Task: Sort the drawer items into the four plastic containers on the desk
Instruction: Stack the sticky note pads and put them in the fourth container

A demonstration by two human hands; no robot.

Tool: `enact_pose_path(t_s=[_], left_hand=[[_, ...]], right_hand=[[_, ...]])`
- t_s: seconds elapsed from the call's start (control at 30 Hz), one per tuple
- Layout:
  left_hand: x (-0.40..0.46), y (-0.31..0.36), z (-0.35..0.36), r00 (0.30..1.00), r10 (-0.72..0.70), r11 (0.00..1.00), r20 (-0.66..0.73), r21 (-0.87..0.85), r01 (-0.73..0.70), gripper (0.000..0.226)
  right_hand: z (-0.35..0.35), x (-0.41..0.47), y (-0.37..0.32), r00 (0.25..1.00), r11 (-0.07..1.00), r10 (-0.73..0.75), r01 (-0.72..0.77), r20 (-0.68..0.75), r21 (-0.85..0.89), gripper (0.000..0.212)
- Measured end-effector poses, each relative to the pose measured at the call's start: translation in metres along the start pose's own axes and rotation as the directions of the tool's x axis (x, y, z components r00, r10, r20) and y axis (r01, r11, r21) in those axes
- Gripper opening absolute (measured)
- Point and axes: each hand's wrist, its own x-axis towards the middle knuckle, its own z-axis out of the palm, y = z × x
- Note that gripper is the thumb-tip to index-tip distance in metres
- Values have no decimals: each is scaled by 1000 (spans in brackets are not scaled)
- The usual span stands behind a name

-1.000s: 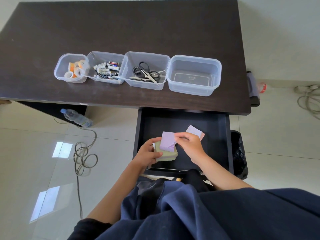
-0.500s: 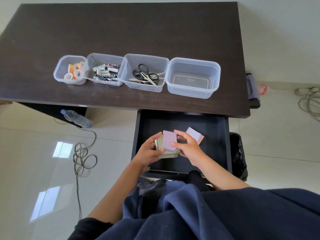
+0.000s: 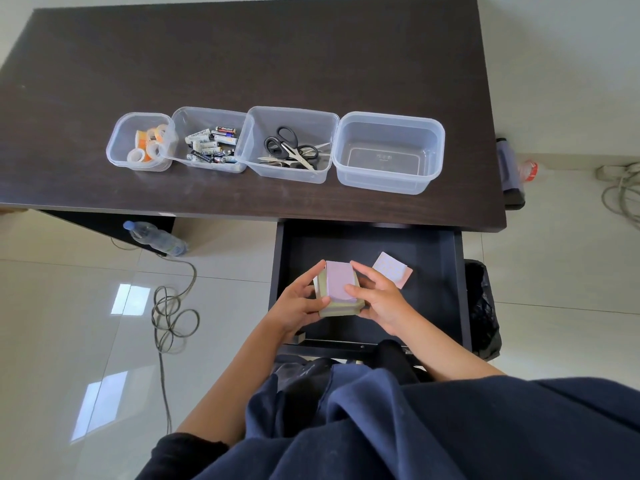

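While both hands cradle the stack of sticky-note pads (image 3: 337, 292) over the open drawer (image 3: 440, 289), the main hazard is that the stack is loose. The left hand (image 3: 298, 304) curls round its left side, fingertips at the far corner and thumb on the near edge; the right hand (image 3: 379, 299) pinches the right side, with a finger lying on the lilac pad on top. That lilac pad sits narrower than the greenish pad beneath it, and a pale pad shows at the left, so the layers are not flush. If either hand lets go or the stack tilts on the way up, the top pad would probably slide off and fall back into the drawer or onto the floor.

A second risk is the lift itself: the near edge of the surface (image 3: 242, 46) overhangs the back of the drawer, and a stack raised too close could clip it and spill.

One more pad, pink with a pale patterned top (image 3: 393, 270), lies towards the drawer's right side, apart from the hands; it could be forgotten.

Four containers stand in a row near the surface's near edge. The right-hand one, the empty container (image 3: 389, 152), looks the likely destination; the others hold tape rolls (image 3: 147, 147), batteries (image 3: 211, 145) and scissors (image 3: 292, 147), and a careless drop could land the pads among the scissors next door.
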Motion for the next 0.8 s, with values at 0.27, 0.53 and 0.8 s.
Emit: enact_pose_path(t_s=[0.27,0.53,0.8], left_hand=[[-6,0,-7,1000,-3,999,-26,52,5,55],[-8,-7,-7,997,-1,999,-80,51,5,52],[-8,-16,-2,994,4,999,-113,48,1,58]], right_hand=[[9,2,8,1000,996,0,2,24,-87,47],[13,-1,10,1000,979,-18,22,25,-202,49],[9,-2,12,1000,975,1,2,13,-222,48]])
